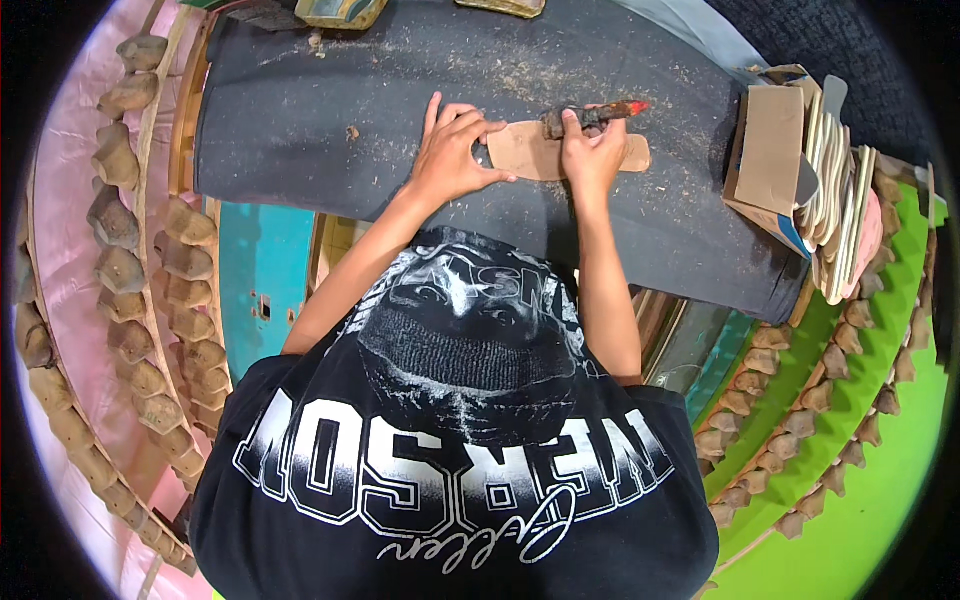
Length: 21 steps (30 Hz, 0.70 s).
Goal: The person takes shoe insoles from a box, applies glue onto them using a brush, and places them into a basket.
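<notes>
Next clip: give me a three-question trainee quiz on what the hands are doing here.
1. True or false: the left hand presses flat on the tan sole-shaped piece.
2. Which hand grips the red-tipped tool?
3. The stack of cut soles lies: A) to the person's right, B) to the left, C) under the hands.

Key: 1 true; 2 the right hand; 3 A.
</notes>
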Each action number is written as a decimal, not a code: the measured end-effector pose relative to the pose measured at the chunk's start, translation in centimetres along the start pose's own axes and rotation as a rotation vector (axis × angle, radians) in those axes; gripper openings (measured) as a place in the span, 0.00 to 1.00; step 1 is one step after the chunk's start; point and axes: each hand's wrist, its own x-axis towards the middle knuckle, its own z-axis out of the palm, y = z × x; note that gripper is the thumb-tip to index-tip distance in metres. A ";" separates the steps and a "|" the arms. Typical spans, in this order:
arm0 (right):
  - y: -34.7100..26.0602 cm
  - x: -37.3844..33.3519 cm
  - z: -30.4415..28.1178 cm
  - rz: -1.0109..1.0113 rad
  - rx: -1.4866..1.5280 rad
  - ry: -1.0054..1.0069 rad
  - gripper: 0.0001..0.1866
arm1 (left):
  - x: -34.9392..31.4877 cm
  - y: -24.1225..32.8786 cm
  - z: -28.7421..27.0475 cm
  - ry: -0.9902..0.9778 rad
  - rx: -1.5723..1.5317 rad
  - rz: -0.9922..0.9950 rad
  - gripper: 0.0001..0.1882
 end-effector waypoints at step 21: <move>1.8 -3.3 2.5 -0.077 0.152 -0.144 0.15 | 0.2 0.3 0.1 0.036 0.024 -0.014 0.40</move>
